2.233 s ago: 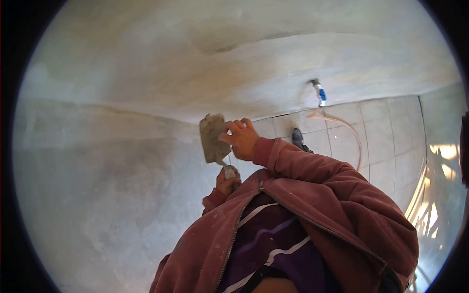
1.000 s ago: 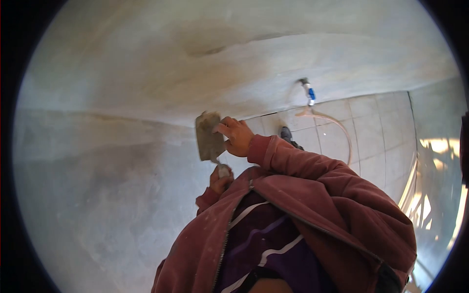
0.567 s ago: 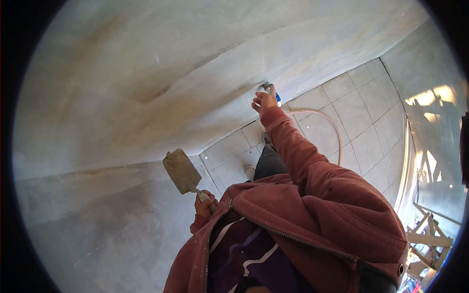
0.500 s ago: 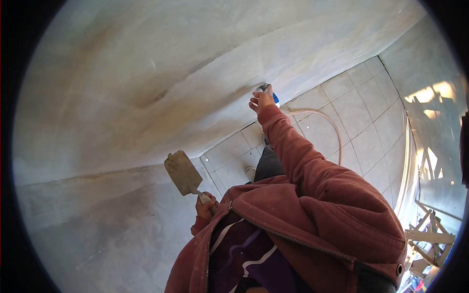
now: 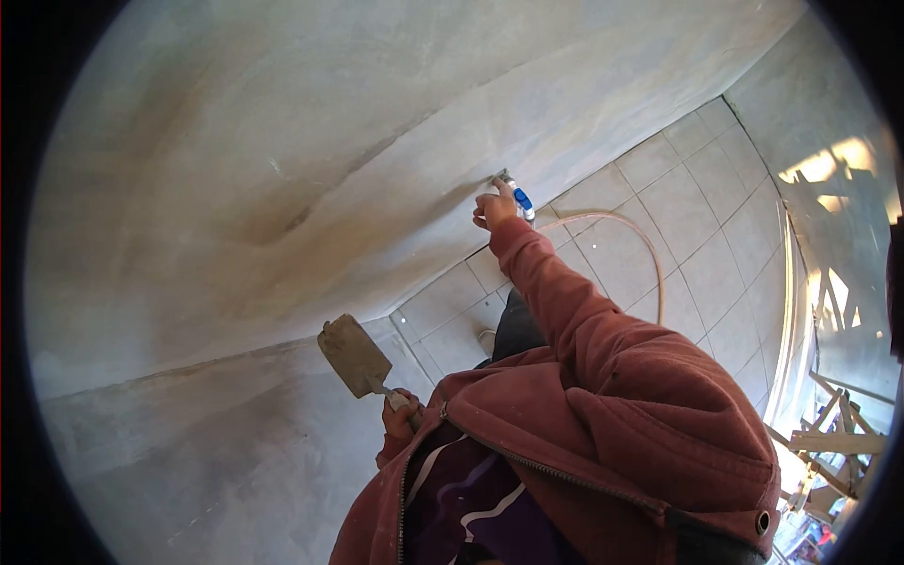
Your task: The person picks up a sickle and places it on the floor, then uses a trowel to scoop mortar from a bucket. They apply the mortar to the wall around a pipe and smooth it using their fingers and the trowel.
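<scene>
In my left hand [image 5: 401, 414] is the handle of a pointing trowel [image 5: 354, 356], closed in my fingers low at my left side. Its flat blade points up and to the left, coated with grey-brown mortar. My right arm reaches out to the plastered wall [image 5: 395, 151]. There my right hand [image 5: 495, 207] has one finger stretched to the wall at the base of a tap, the others loosely bent and apart. The tap [image 5: 523, 199] has a blue lever and juts from the wall just right of my hand.
A thin hose [image 5: 656, 264] curves across the tiled floor [image 5: 702, 221] from below the tap. My shoe [image 5: 487, 341] shows near the wall corner. A second wall [image 5: 235, 443] stands at left. Wooden pieces [image 5: 838, 443] are piled at lower right.
My right hand has shifted slightly left and down, uncovering more of the blue-levered tap. The trowel in my left hand sits a little lower in view.
</scene>
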`<state>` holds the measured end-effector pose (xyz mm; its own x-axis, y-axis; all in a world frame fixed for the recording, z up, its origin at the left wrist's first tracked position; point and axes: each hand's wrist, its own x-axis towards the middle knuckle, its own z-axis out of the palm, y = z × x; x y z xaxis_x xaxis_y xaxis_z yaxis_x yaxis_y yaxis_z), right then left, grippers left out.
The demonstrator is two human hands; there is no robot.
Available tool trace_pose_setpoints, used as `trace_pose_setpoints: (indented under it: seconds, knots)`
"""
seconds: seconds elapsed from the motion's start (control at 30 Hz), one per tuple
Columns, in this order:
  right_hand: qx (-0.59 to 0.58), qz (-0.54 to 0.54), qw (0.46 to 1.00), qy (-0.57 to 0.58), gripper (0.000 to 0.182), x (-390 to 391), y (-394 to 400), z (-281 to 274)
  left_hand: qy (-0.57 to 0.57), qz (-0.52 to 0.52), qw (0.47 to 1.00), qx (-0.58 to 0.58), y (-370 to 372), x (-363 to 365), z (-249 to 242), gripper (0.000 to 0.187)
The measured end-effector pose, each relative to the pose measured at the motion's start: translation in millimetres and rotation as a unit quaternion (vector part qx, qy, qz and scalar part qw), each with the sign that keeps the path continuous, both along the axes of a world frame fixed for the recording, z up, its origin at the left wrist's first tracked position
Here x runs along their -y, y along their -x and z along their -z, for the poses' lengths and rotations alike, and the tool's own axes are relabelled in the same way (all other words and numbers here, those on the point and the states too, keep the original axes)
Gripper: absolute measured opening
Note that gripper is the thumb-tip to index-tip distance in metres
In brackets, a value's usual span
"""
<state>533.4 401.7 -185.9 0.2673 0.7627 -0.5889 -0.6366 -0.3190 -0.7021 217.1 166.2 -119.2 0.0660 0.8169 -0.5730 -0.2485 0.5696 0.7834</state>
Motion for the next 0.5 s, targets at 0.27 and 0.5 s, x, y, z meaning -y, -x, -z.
trace_pose_setpoints:
  seconds: [0.27,0.5]
  knots:
    - [-0.029,0.051,0.997,0.052,0.068,-13,-11,-26,0.007,0.002,1.000,-0.006,-4,-3,-8,0.024]
    - [0.006,-0.010,1.000,0.019,0.055,13,-2,-30,0.003,0.000,1.000,-0.009,-3,-3,-3,0.024]
